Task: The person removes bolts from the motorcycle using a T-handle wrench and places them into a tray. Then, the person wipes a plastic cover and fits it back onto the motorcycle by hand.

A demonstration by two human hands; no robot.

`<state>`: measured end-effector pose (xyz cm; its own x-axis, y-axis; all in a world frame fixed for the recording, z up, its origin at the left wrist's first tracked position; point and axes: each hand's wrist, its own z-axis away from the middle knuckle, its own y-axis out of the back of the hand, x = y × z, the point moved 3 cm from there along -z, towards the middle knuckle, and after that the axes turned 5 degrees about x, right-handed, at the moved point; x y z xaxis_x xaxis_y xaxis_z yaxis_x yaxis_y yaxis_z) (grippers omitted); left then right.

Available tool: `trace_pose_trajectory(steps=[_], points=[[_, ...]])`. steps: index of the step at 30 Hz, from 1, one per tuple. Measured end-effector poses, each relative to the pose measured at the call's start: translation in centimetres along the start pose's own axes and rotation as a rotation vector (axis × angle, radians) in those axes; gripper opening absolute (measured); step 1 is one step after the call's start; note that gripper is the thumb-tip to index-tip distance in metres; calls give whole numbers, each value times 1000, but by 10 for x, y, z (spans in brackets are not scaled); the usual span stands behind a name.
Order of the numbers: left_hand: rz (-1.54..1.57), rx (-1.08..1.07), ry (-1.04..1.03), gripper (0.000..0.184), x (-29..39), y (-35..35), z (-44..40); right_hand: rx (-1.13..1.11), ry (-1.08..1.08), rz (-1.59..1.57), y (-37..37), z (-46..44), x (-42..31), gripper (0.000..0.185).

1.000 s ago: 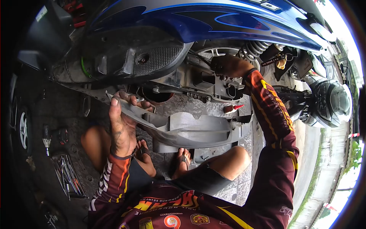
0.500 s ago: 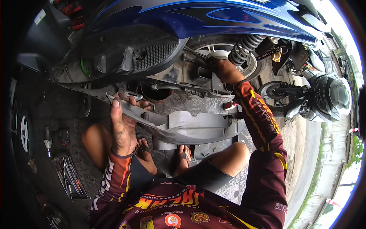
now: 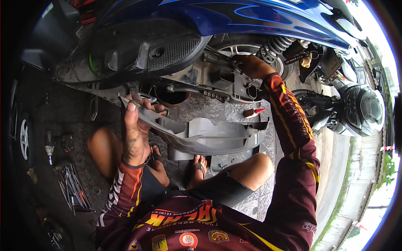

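Note:
My left hand (image 3: 138,125) is closed on one end of a long grey plastic scooter body panel (image 3: 209,143), thumb on the near side and fingers behind its tip. The panel spans above my knees, its hollow inner side partly showing. My right hand (image 3: 253,66) reaches in by the scooter's engine unit (image 3: 222,77), between the rear wheel (image 3: 234,51) and the grey shock spring (image 3: 274,49). Its fingertips are in shadow, and what they touch is hidden. The blue scooter (image 3: 251,16) stands just beyond both hands.
A red-capped bottle (image 3: 254,113) and a round dark container (image 3: 172,96) sit under the scooter. Hand tools (image 3: 73,186) lie at lower left, near a power drill (image 3: 50,146). A grey tray (image 3: 228,162) is between my legs. Another motorcycle (image 3: 356,106) stands at right.
My right hand has shifted a little to the right and up along the engine unit. The panel's right end sits slightly higher, and the red-capped bottle shows more fully.

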<state>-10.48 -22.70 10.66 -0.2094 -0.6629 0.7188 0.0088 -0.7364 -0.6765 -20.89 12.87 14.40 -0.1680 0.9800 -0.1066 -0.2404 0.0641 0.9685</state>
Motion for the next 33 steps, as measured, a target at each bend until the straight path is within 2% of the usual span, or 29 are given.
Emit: trace_pose_trajectory(steps=[5, 7, 11, 14, 17, 20, 23, 25, 26, 29, 31, 33], points=[[-11, 12, 4, 46, -1, 2, 1, 49, 44, 82, -2, -8, 13, 39], [-14, 5, 3, 46, -1, 2, 1, 83, 141, 337, -8, -17, 27, 38], [-59, 40, -8, 47, -1, 1, 2, 124, 106, 327, 0, -9, 18, 35], [-54, 42, -11, 47, -1, 2, 2, 53, -4, 296, 1, -4, 11, 31], [-60, 33, -24, 47, 0, 2, 1, 144, 10, 292, -1, 0, 19, 30], [-61, 22, -25, 47, -1, 4, 1, 267, 103, 229, -1, 6, 23, 33], [-65, 11, -29, 47, -2, 4, 1, 307, 1, 95, 4, 21, 12, 36], [-73, 6, -34, 47, -2, 4, 1, 469, 80, -47, -2, 24, 14, 38], [-74, 14, -34, 47, -1, 4, 2, 469, 24, -48, -6, 24, 16, 28], [-80, 28, -34, 46, -1, 1, 4, 530, 19, 1, -19, 26, 15, 37], [-87, 32, -31, 46, -1, 1, 4, 544, 32, 0, -26, 30, 13, 37], [-58, 43, -22, 46, -2, 4, 4, 635, 21, -201, -24, 34, 5, 39]])
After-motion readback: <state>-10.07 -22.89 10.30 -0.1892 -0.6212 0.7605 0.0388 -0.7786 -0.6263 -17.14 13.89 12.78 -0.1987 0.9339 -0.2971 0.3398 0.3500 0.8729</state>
